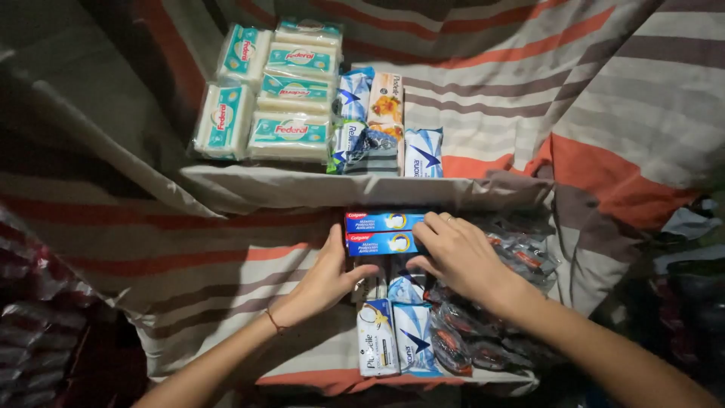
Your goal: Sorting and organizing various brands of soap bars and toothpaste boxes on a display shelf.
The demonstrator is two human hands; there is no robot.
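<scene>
Two blue and red toothpaste boxes (381, 232) lie stacked side by side on the lower cloth-covered shelf. My left hand (326, 276) grips their left end, thumb stretched under the nearer box. My right hand (457, 253) rests on their right end with fingers curled over it; a ring shows on one finger. Just below the boxes stand white and blue soap packets (394, 336). Dark plastic-wrapped items (483, 332) with red-orange parts lie beneath my right wrist.
On the upper shelf sit several wrapped white soap bars (276, 91) with teal labels, beside blue and orange packets (381, 125). A striped red, grey and white cloth (529, 91) covers both shelves. Dark wrapped goods (30, 332) pile at the left edge.
</scene>
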